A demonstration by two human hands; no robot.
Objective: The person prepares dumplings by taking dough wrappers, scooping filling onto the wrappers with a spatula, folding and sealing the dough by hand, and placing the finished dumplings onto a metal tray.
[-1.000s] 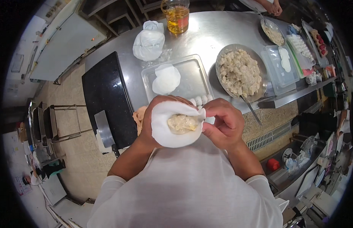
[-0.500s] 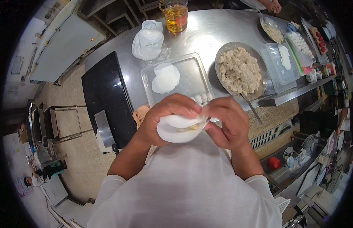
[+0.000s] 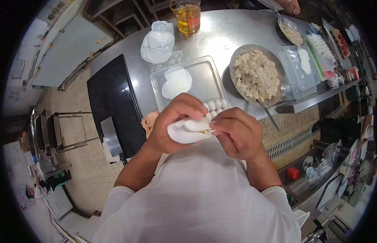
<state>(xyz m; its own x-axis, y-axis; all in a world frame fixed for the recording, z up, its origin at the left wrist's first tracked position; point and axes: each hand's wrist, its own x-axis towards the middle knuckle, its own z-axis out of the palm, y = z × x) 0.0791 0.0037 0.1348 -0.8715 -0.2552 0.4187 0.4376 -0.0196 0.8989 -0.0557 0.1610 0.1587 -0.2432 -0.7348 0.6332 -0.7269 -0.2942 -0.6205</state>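
My left hand [image 3: 172, 121] and my right hand [image 3: 235, 131] both grip a white dumpling wrapper [image 3: 188, 130], folded over its filling, of which a small bit shows at the seam. I hold it at chest height, just in front of a steel tray [image 3: 204, 79]. That tray carries a stack of round wrappers [image 3: 176, 82] and a row of finished dumplings [image 3: 215, 105] at its near edge. A metal bowl of minced filling [image 3: 255, 75] stands to the right, with a utensil handle [image 3: 269, 115] sticking out toward me.
A white plastic bag [image 3: 158, 42] and a jug of amber liquid [image 3: 187, 16] stand at the back of the steel counter [image 3: 229, 28]. Clear containers [image 3: 302, 67], another bowl [image 3: 291, 32] and trays sit at far right. A black counter slab [image 3: 111, 101] lies left.
The wrapper lay open on my left palm with the filling showing; now it is folded shut and both hands pinch its edge.
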